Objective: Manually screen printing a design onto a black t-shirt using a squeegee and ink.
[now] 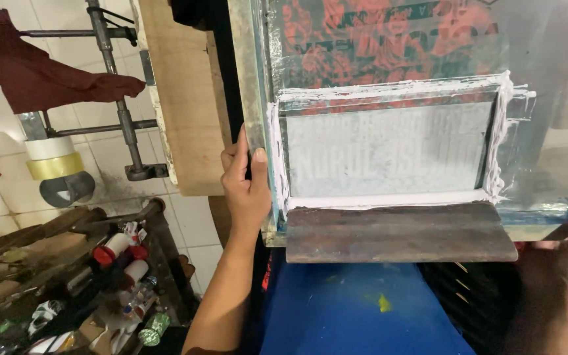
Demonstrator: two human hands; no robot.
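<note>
Hands grip a screen-printing frame (258, 85) from both sides in the head view. Left hand (246, 187), centre of the frame, clasps the frame's left rail: thumb on top, fingers (230, 158) wrapped round the outer edge, pressed together. Right hand (563, 260), lower right corner, holds the frame's bottom right edge, thumb lying along it; its other fingers are hidden under the frame, so cannot tell how they sit. Frame fills the upper centre and right; mesh shows a red print pattern at top and a grey rectangular window (389, 148) bordered by thick white ink (494, 171). Brown wooden squeegee (399, 233) lies flat across the frame's lower edge, just below the white ink line, between the two hands, touched by neither. Blue fabric (350, 309) lies beneath, bottom centre. Wooden board (182, 98) stands left of the frame. Dark red cloth (41, 75) hangs on a metal rack (116, 85) upper left; tape rolls (52, 158) below it. Cluttered bottles (123, 260) lower left.
</note>
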